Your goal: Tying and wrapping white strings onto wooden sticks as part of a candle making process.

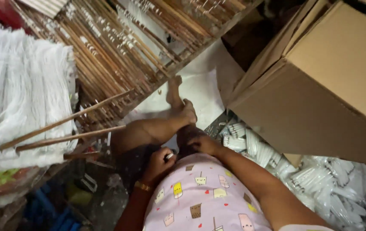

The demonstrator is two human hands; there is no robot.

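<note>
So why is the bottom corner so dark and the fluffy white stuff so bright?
Head view: light falls on the white mop yarn and the cardboard box, so they glare; the floor at lower left sits in shadow, murky and soft; the left hand and right hand are dim, slightly blurred.

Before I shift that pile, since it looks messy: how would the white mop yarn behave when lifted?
The white mop yarn would probably flop and sag, being loose strands. It looks light for its bulk. The two wooden sticks lying on it would likely slide off.

Brown cardboard box (320, 85) rt; clear plastic packs (320, 179) below.
</note>
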